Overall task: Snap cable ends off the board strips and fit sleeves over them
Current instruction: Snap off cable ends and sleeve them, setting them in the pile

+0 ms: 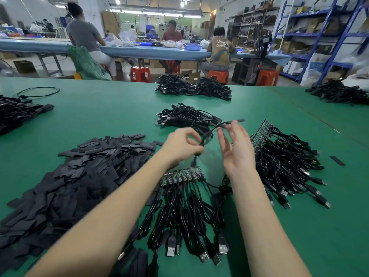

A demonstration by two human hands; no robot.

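Note:
My left hand (182, 145) pinches a black cable (211, 132) that arcs up and right to a sleeved end (236, 121), blurred in the air above the table. My right hand (235, 148) is beside it with fingers spread and palm facing left, holding nothing. Below my hands lies a board strip (182, 175) with several cables still attached, their USB plugs (222, 246) fanned toward me. A big heap of flat black sleeves (83, 172) lies to the left. More board strips with cables (283, 156) are stacked on the right.
A pile of sleeved cables (185, 116) lies just beyond my hands, with more bundles (193, 87) at the far edge and at both sides. One loose sleeve (337, 160) lies at the right. The green table (109, 112) has an open patch at centre left. Several people sit at a blue bench behind.

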